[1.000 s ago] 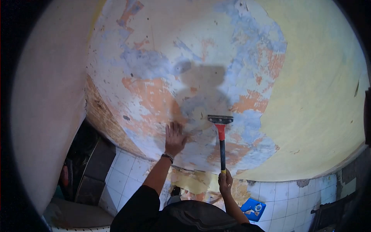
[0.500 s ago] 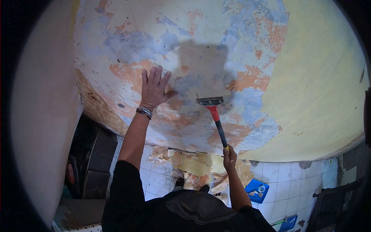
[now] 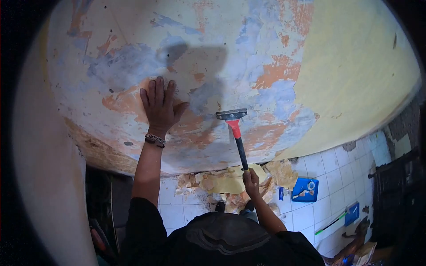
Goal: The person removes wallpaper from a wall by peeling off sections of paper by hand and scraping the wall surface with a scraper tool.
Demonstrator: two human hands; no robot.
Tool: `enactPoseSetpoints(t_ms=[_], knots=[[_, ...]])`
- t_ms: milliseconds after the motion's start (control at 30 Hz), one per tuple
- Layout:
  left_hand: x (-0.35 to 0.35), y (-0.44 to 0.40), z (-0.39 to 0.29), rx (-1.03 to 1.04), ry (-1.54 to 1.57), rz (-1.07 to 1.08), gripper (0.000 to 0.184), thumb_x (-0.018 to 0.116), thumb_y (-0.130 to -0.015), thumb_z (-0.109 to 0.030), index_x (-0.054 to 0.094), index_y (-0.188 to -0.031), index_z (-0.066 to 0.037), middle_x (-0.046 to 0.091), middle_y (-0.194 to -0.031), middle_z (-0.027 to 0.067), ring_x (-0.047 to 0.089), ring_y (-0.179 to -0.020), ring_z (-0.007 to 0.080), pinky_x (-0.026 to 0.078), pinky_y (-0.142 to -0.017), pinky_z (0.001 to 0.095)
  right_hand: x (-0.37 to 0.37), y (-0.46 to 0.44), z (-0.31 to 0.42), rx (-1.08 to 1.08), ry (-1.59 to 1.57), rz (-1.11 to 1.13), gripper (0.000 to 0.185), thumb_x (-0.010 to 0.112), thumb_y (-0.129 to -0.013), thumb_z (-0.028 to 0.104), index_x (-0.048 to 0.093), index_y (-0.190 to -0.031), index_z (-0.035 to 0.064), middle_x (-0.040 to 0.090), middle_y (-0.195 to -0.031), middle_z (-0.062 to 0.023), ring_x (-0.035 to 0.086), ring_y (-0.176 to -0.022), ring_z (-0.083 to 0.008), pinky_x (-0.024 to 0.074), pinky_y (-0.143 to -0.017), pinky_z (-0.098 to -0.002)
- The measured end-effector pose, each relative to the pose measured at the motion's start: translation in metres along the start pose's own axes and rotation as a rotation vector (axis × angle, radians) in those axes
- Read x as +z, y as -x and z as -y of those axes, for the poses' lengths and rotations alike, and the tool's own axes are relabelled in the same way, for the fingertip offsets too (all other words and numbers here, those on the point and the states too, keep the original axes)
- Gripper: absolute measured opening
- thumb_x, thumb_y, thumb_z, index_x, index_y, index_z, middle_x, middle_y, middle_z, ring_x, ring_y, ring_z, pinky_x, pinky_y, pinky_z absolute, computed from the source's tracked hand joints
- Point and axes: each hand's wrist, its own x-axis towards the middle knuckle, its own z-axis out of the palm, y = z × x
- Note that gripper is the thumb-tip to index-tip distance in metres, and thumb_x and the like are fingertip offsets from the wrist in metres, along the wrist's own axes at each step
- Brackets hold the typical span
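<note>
My left hand (image 3: 159,106) lies flat on the patchy wall (image 3: 186,84), fingers stretched upward and thumb out to the right. A bracelet (image 3: 155,140) circles that wrist. My right hand (image 3: 251,181) is wrapped round the lower handle of a long scraper (image 3: 238,144) with a black shaft, red neck and wide dark head. The scraper's head is up at the wall, right of my left hand; whether the blade touches is hard to tell. Orange, grey-blue and cream patches show on the wall, and yellow covering (image 3: 355,80) stays on its right side.
Torn peelings (image 3: 222,181) lie on the white tiled floor (image 3: 304,218) along the wall's foot, round my shoes. A blue tray (image 3: 305,190) with small items is at the right, near a green-handled tool (image 3: 330,223). Dark furniture (image 3: 395,204) stands far right.
The view has shifted, showing more floor at the right. My left hand stays flat on the wall. My right hand keeps its hold on the scraper, whose head remains at nearly the same spot.
</note>
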Motion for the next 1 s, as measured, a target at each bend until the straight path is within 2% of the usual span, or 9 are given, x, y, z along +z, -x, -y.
enactPoseSetpoints(t_ms=[200,333,567,667,700,733,800,933,1000], knots=[[0.0,0.004,0.018,0.078,0.017,-0.011,0.073,0.044,-0.091,-0.064,0.043,-0.144,-0.014,0.031,-0.153,0.0166,0.024,-0.143,0.0353,0.015,-0.115,0.0519,0.069,0.023,-0.03,0.167,-0.287,0.023,0.031,0.042,-0.103,0.032,0.053,-0.107,0.0035,0.041,-0.063,0.004,0.036,-0.052,-0.0047,0.03,-0.047,-0.0222],[0.002,0.004,0.017,0.091,0.006,-0.017,0.072,0.042,-0.093,-0.063,0.042,-0.145,-0.013,0.029,-0.154,0.0167,0.023,-0.144,0.0352,0.014,-0.115,0.0523,0.119,0.035,-0.049,0.114,-0.307,-0.036,0.029,0.04,-0.104,0.032,0.05,-0.107,0.0054,0.04,-0.062,0.0036,0.036,-0.049,-0.0053,0.0302,-0.045,-0.0221],[0.002,0.005,0.021,0.119,-0.021,-0.002,0.076,0.041,-0.093,-0.063,0.036,-0.147,-0.01,0.026,-0.154,0.0202,0.022,-0.143,0.0389,0.013,-0.114,0.0552,0.142,0.001,-0.054,0.014,-0.093,-0.132,0.026,0.041,-0.103,0.03,0.049,-0.091,0.0083,0.042,-0.062,0.0039,0.037,-0.051,-0.0051,0.0298,-0.046,-0.0234],[0.0,0.009,0.021,0.129,-0.023,0.026,0.08,0.043,-0.092,-0.064,0.033,-0.148,-0.008,0.026,-0.153,0.0228,0.024,-0.141,0.0421,0.015,-0.113,0.058,0.138,-0.016,-0.033,-0.033,-0.27,-0.039,0.028,0.042,-0.103,0.032,0.049,-0.089,0.0084,0.042,-0.062,0.0038,0.038,-0.051,-0.0048,0.03,-0.046,-0.0233],[0.001,0.007,0.022,0.134,-0.019,0.009,0.08,0.042,-0.092,-0.063,0.032,-0.149,-0.008,0.026,-0.153,0.0227,0.024,-0.141,0.0418,0.015,-0.113,0.0578,0.145,-0.014,-0.051,-0.4,0.337,-0.302,0.029,0.043,-0.102,0.033,0.048,-0.088,0.0085,0.041,-0.061,0.0043,0.037,-0.051,-0.0047,0.0291,-0.045,-0.0226],[0.0,0.007,0.022,0.133,-0.018,0.006,0.08,0.042,-0.092,-0.063,0.032,-0.149,-0.008,0.026,-0.153,0.0227,0.024,-0.141,0.0418,0.015,-0.113,0.0578,0.143,0.0,-0.067,-0.402,0.338,-0.304,0.029,0.043,-0.102,0.033,0.048,-0.088,0.0085,0.041,-0.061,0.0043,0.037,-0.051,-0.0047,0.0291,-0.045,-0.0226],[0.001,0.007,0.021,0.138,-0.038,0.003,0.079,0.042,-0.092,-0.063,0.034,-0.148,-0.008,0.028,-0.152,0.0231,0.026,-0.14,0.0422,0.015,-0.113,0.0579,0.135,0.016,-0.042,0.05,-0.2,-0.097,0.028,0.043,-0.103,0.033,0.048,-0.09,0.0084,0.041,-0.063,0.0039,0.037,-0.051,-0.005,0.0291,-0.046,-0.0224],[-0.002,0.009,0.02,0.114,-0.026,0.042,0.077,0.041,-0.093,-0.063,0.037,-0.146,-0.007,0.03,-0.151,0.0235,0.028,-0.139,0.0429,0.016,-0.112,0.0585,0.138,-0.024,0.0,-0.031,-0.319,-0.103,0.03,0.045,-0.102,0.03,0.048,-0.087,0.0048,0.042,-0.061,0.0031,0.038,-0.054,-0.0061,0.0329,-0.048,-0.0248],[-0.001,0.006,0.019,0.092,0.005,0.001,0.07,0.039,-0.094,-0.062,0.047,-0.141,-0.011,0.031,-0.153,0.0185,0.024,-0.143,0.0371,0.014,-0.115,0.0538,0.142,-0.017,-0.001,-0.023,-0.292,-0.14,0.03,0.044,-0.102,0.03,0.049,-0.085,0.0049,0.042,-0.061,0.0031,0.038,-0.054,-0.0064,0.0328,-0.049,-0.0245]])
